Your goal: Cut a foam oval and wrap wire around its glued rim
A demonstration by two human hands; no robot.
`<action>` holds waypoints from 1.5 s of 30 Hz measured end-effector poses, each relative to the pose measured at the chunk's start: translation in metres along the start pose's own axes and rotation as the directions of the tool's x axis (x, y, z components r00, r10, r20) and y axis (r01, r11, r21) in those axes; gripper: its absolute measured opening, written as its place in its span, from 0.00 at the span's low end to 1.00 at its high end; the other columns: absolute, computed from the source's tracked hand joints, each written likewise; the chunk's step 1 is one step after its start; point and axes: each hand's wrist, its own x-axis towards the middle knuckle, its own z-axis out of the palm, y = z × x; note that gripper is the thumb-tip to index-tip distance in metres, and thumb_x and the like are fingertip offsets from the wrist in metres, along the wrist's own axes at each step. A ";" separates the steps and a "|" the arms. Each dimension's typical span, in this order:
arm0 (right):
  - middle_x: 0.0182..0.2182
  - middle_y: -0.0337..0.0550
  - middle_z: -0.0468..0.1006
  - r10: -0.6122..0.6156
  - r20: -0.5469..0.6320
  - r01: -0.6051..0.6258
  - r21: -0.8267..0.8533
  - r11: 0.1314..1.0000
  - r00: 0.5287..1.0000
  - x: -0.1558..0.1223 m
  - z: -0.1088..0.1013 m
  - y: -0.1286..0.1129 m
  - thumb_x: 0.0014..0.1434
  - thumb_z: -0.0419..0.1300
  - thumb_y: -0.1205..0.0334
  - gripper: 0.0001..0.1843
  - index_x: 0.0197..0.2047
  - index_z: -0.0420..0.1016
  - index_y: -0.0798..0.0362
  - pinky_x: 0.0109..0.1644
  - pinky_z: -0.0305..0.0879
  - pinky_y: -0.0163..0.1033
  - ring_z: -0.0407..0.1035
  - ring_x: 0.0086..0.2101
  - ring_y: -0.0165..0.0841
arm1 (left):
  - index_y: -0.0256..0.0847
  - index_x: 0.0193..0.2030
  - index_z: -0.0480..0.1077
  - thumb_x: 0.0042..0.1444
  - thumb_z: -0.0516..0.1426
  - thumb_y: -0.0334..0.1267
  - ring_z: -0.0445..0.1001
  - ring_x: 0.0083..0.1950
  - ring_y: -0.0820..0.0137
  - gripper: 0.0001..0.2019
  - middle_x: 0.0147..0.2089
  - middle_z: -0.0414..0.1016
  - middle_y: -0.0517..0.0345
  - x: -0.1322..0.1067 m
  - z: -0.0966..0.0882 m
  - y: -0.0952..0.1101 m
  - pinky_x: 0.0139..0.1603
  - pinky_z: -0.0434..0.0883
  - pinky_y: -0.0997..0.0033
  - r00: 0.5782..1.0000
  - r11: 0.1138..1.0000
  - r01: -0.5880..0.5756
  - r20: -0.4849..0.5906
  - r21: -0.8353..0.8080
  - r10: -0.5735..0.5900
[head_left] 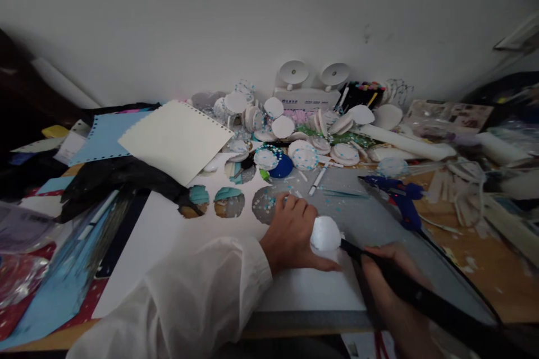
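My left hand [295, 233], in a white sleeve, is closed around a small round white foam piece [325, 234] that it holds on a white sheet [177, 235]. My right hand [393, 280] grips a long black corded tool [421, 294]. The tool's tip touches the right edge of the foam piece. Several round holes are cut in the white sheet just beyond my left hand.
A blue glue gun [400, 196] lies right of the hands. Many white foam discs [303, 154] pile up at the back near a white twin-lamp box [306, 96]. A cream card [177, 139], blue paper [103, 136] and black plastic [113, 176] lie at left.
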 end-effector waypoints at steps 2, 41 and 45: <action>0.23 0.38 0.71 -0.034 -0.040 0.034 -0.012 0.999 0.999 0.008 -0.012 0.004 0.56 0.56 0.57 0.07 0.29 0.68 0.49 0.28 0.64 0.39 0.67 0.25 0.35 | 0.36 0.41 0.69 0.36 0.52 0.77 0.66 0.44 0.56 0.43 0.39 0.70 0.49 0.000 0.000 -0.001 0.59 0.57 0.47 1.000 1.000 0.006 0.020 -0.014 -0.006; 0.36 0.35 0.75 -0.242 0.944 0.323 0.161 0.933 0.226 0.117 0.029 -0.026 0.47 0.71 0.56 0.17 0.37 0.69 0.49 0.37 0.60 0.35 0.69 0.37 0.35 | 0.32 0.53 0.56 0.26 0.67 0.66 0.75 0.45 0.49 0.53 0.46 0.74 0.38 -0.031 -0.043 0.022 0.44 0.72 0.46 0.971 0.955 0.233 0.002 0.181 -0.238; 0.32 0.35 0.74 -0.242 0.949 0.275 0.181 0.944 0.205 0.118 0.031 -0.022 0.48 0.70 0.57 0.16 0.35 0.68 0.50 0.34 0.59 0.34 0.68 0.33 0.33 | 0.32 0.54 0.56 0.25 0.67 0.66 0.75 0.45 0.50 0.53 0.46 0.74 0.40 -0.031 -0.043 0.023 0.45 0.71 0.48 0.970 0.948 0.238 -0.005 0.211 -0.243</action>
